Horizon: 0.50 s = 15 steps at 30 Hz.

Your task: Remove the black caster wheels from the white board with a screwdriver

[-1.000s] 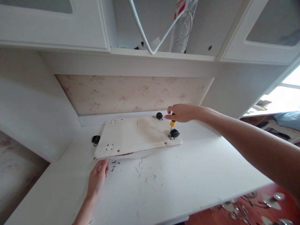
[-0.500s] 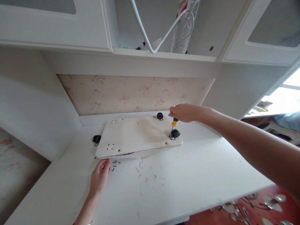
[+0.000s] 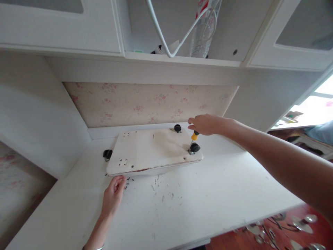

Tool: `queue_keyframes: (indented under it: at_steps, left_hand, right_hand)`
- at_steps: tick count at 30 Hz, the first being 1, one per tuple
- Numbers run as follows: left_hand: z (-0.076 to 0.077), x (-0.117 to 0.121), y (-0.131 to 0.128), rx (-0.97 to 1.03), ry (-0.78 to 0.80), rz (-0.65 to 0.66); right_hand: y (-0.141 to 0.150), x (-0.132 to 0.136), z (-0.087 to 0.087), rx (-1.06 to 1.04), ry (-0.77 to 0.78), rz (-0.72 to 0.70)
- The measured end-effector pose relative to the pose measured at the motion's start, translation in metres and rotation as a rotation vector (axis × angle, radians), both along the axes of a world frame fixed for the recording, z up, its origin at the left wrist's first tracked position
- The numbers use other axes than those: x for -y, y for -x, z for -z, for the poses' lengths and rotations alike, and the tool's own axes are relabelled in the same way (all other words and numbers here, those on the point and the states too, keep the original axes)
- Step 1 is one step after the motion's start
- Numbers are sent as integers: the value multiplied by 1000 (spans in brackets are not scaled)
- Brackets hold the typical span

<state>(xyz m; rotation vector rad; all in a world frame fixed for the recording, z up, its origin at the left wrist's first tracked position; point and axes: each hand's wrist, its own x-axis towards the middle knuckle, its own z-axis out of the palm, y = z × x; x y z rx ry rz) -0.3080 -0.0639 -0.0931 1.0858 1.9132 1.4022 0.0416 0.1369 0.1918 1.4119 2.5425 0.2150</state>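
My right hand [image 3: 205, 124] is closed round the dark handle of a screwdriver [image 3: 194, 136] with a yellow collar. The shaft slants down to the metal mounting plate of a black caster [image 3: 195, 148] at the right end of a white board [image 3: 148, 147]. Along the board's front left edge is my left hand [image 3: 114, 191], fingers curled together; whatever they hold, if anything, is hidden. Several small dark screws [image 3: 128, 183] lie beside those fingers. A second caster [image 3: 177, 128] stands at the board's back right corner. Empty screw holes mark its left end.
Another caster [image 3: 107, 154] lies on the white desk [image 3: 221, 194], just left of the board. Above, a shelf holds a plastic bottle [image 3: 201, 40], and a white cable [image 3: 160, 33] hangs in front. Metal parts [image 3: 301, 224] lie on the red floor at lower right.
My left hand has slid slightly right along the board's front edge, close to the screws. My right hand's fingers have curled further over the screwdriver handle; its tip stays at the caster plate.
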Motion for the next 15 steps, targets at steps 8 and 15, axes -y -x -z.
queue_keyframes:
  at_steps: [8, 15]
  left_hand:
    - [2, -2, 0, -76, 26, 44]
    - [3, -1, 1, -81, 27, 64]
  right_hand:
    - [1, 6, -9, 59, 80, -71]
    - [-4, 4, -17, 48, 81, -118]
